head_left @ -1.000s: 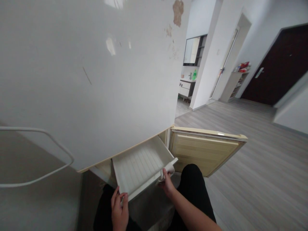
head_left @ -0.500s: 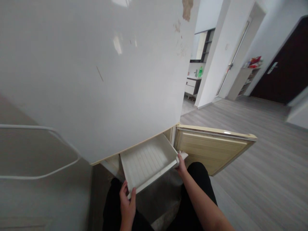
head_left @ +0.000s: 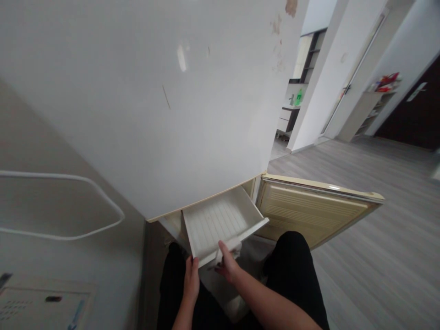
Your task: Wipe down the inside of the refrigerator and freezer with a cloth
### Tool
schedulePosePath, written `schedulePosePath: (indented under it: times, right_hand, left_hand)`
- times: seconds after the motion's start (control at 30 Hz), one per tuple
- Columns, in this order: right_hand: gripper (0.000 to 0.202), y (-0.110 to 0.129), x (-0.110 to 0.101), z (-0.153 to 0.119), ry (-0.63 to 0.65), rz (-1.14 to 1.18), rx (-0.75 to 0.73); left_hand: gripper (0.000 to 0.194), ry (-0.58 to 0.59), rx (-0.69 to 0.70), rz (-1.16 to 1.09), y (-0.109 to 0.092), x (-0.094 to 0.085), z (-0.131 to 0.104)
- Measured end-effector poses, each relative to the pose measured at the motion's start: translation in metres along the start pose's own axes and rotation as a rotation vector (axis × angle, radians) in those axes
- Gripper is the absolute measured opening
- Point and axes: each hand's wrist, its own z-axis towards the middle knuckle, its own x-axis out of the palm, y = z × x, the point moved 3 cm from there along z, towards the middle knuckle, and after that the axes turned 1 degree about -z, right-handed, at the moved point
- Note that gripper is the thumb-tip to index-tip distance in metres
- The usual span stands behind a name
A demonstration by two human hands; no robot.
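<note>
A white drawer [head_left: 220,217] with a ribbed bottom is pulled partway out of the lower compartment of a fridge. At its front left corner, my left hand [head_left: 191,278] is closed on the drawer, thumb over the rim. My right hand [head_left: 229,266] presses a white cloth [head_left: 236,247] against the middle of the drawer's front edge, the thumb on top and the other fingers partly hidden below. The open lower fridge door [head_left: 305,206], cream on its inner side, stands to the right of the drawer.
The fridge's white upper door [head_left: 192,123] rises right in front of me. A white cable [head_left: 113,201] loops along the left wall. My black-clad knees [head_left: 295,256] flank the drawer. Beyond are grey floorboards [head_left: 360,238], a washbasin cabinet [head_left: 288,119] and a dark door [head_left: 412,114].
My right hand has moved with the cloth from the drawer's right front corner leftward to the middle of its front edge. My left hand stays at the left corner. The view has shifted slightly.
</note>
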Motion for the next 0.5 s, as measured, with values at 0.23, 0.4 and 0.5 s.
schedulePosePath:
  times: [0.23, 0.4, 0.5]
  right_hand:
    - [0.042, -0.056, 0.064, -0.003, 0.245, -0.001, 0.267]
    - [0.044, -0.061, 0.057, 0.003, 0.197, 0.060, 0.162]
    - [0.049, -0.049, 0.043, 0.005, 0.117, 0.079, 0.108]
  left_hand:
    - [0.067, -0.045, -0.041, -0.097, 0.010, -0.002, 0.009]
    - [0.069, -0.017, -0.006, -0.094, 0.014, -0.005, 0.011]
    - [0.070, 0.014, -0.014, -0.078, 0.012, -0.004, 0.010]
